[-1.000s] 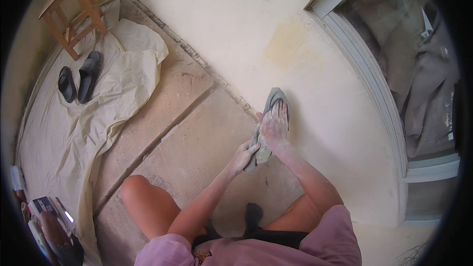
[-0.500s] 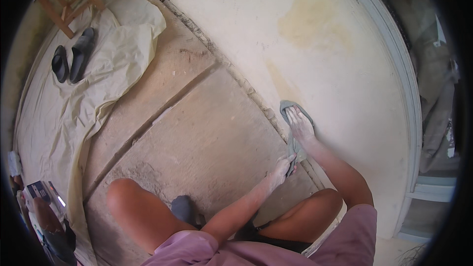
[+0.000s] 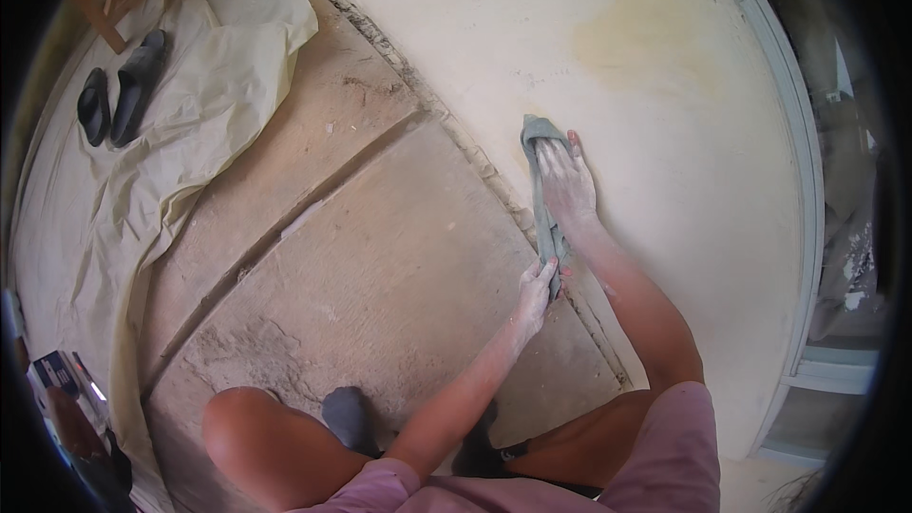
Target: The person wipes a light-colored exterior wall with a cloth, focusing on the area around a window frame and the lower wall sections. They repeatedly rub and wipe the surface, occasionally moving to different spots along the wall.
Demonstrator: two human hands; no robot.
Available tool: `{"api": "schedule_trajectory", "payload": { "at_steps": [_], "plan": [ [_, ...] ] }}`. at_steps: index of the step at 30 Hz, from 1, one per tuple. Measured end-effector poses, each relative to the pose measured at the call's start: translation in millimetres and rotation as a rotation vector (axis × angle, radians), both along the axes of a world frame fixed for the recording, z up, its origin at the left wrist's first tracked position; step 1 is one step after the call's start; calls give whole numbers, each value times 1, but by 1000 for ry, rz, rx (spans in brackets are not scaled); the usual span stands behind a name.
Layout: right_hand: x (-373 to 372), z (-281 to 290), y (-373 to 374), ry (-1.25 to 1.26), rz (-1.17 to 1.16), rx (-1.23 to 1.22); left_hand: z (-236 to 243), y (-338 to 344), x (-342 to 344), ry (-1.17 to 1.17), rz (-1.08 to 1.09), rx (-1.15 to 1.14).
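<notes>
A grey-green cloth [image 3: 546,231] is stretched along the foot of the pale wall [image 3: 674,180]. Its upper end lies bunched against the wall, folded around the fingertips of my right hand [image 3: 568,188]. That hand presses flat there, fingers long and the thumb apart, all dusted white. Lower down, near the floor joint, my left hand [image 3: 536,296] is closed on the cloth's trailing end. White dust coats this hand too. Part of the cloth is hidden behind the fingers of both hands.
A yellowish patch [image 3: 646,33] stains the wall above, and a window frame [image 3: 793,123] stands at right. A groove [image 3: 285,220] crosses the concrete floor [image 3: 380,237]. Black slippers [image 3: 139,85] rest on a cream sheet [image 3: 223,66] beside a wooden stool [image 3: 112,9].
My right hand has slid up the wall with the cloth's upper end. My left hand has risen slightly, still holding the lower end. The view has shifted a little.
</notes>
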State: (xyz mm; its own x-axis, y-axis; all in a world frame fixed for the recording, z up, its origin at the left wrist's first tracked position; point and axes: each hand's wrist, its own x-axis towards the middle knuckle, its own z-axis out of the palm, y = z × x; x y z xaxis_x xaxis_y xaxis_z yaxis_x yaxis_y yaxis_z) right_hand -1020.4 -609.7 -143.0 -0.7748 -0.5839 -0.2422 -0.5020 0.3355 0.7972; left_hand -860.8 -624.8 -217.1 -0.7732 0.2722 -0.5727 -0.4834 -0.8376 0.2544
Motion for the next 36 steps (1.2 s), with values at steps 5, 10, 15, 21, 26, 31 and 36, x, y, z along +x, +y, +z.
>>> {"api": "schedule_trajectory", "payload": {
  "at_steps": [5,10,15,21,26,31,36],
  "plan": [
    [-18,3,-2,102,90,-63,2,-43,-44,2,172,-118],
    [61,44,85,135,-94,-265,1,-4,-1,246,-202,-280],
    [47,80,63,337,-110,-304,51,24,14,453,-244,-189],
    [-48,78,-50,230,118,-46,52,-38,-61,223,186,-29],
    [-1,66,23,164,17,-170,44,-40,-52,168,57,-119],
    [53,100,61,440,-133,-357,44,15,-9,357,-208,-216],
    [-19,130,-10,392,-11,-394,87,-2,-24,373,-74,-46]
  ]
}}
